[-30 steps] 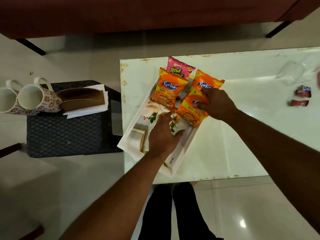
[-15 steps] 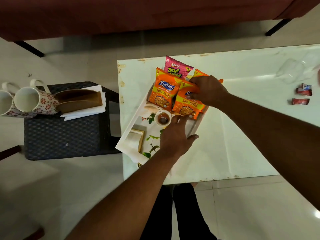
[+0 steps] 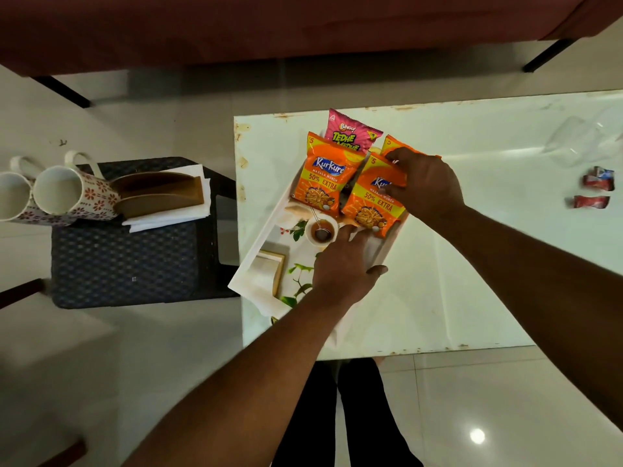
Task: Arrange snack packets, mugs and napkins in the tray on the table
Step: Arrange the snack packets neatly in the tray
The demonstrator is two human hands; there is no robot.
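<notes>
A white floral tray [image 3: 253,264] lies slantwise at the table's left edge. Its far end holds a pink Bingo packet [image 3: 352,133] and an orange Kurkure packet [image 3: 324,180]. My right hand [image 3: 429,185] grips the top of a second Kurkure packet [image 3: 372,205], which lies beside the first and over a third orange packet [image 3: 390,143]. My left hand [image 3: 344,267] rests flat on the tray's near right part, fingers spread, holding nothing. Two floral mugs [image 3: 69,193] and white napkins [image 3: 168,219] under a wooden holder [image 3: 158,192] sit on a dark stool [image 3: 124,264] to the left.
The pale table [image 3: 472,264] carries two small red wrappers [image 3: 595,180] and a clear plastic piece [image 3: 580,139] at the far right. A dark red sofa [image 3: 269,25] runs across the top. My legs stand at the table's near edge.
My left hand has slid from the tray's middle toward its near right side, uncovering a small cup picture. My right hand has drawn the orange packet in beside the other one.
</notes>
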